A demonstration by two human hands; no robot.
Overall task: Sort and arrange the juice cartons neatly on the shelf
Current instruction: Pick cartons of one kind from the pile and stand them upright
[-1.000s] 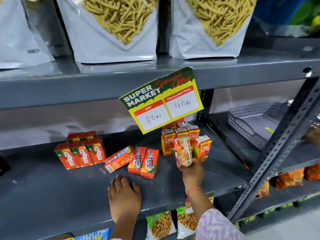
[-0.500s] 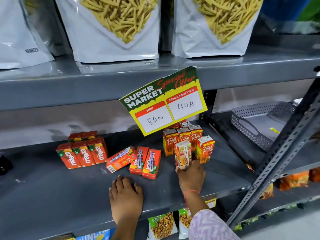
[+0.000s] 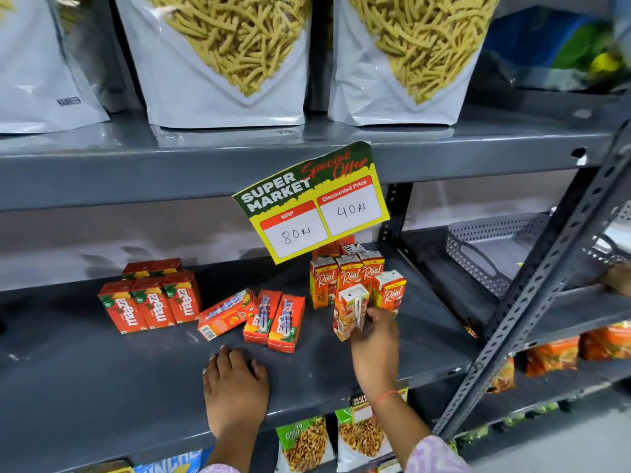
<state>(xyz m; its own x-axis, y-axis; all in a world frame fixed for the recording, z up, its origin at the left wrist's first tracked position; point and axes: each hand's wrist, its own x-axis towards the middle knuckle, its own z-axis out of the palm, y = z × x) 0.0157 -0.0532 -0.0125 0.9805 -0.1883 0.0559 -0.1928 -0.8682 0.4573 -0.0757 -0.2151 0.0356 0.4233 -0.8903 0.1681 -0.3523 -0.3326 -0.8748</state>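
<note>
On the grey shelf (image 3: 102, 387), several upright red Maaza cartons (image 3: 150, 302) stand at the left. Three more red cartons (image 3: 269, 319) lie flat in the middle. Upright orange Real cartons (image 3: 348, 276) are grouped at the right under the price sign. My right hand (image 3: 375, 336) holds one Real carton (image 3: 348, 310) upright with its straw side toward me, its base on or just above the shelf in front of that group. My left hand (image 3: 235, 384) rests flat on the shelf near the front edge, holding nothing.
A yellow-green price sign (image 3: 310, 203) hangs from the upper shelf over the Real cartons. Snack pouches (image 3: 222, 56) stand above. A grey perforated basket (image 3: 495, 250) sits on the neighbouring shelf at the right, behind a diagonal metal brace (image 3: 546, 291). Snack packets (image 3: 307, 442) fill the shelf below.
My right hand has lowered the Real carton from mid-air down to the shelf in front of the Real group. My left hand has stayed flat on the shelf.
</note>
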